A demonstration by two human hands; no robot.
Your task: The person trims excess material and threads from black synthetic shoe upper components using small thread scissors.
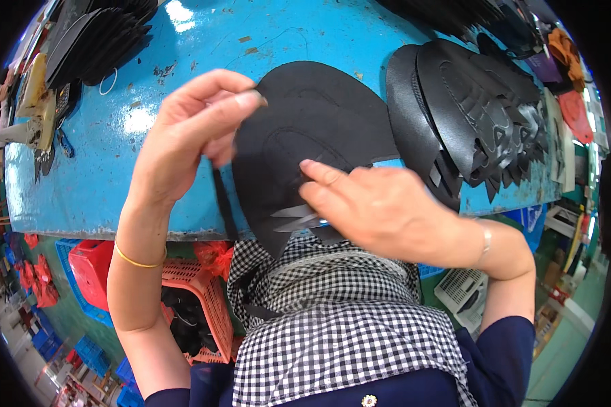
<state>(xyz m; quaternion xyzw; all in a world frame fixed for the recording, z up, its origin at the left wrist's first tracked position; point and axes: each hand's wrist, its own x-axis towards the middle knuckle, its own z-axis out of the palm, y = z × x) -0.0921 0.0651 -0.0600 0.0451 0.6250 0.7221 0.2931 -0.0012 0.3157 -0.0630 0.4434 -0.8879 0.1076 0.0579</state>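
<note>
A rounded black flat piece with stitched curved outlines lies in front of me and overlaps the table's near edge. Another similar black piece shows beyond it. My right hand is over the nearer piece, its index finger stretched onto the surface. Out of that hand's curled fingers come the metal blades of scissors, pointing left. Above the left side of the pieces, my left hand is raised with thumb and index finger pinched. A tiny bit may be between those tips, too small to name.
The blue table carries a pile of black cut pieces at right. A stack of black sheets stands far left, beside a yellowish tool-like device. Below the edge are an orange crate with dark items and a red stool.
</note>
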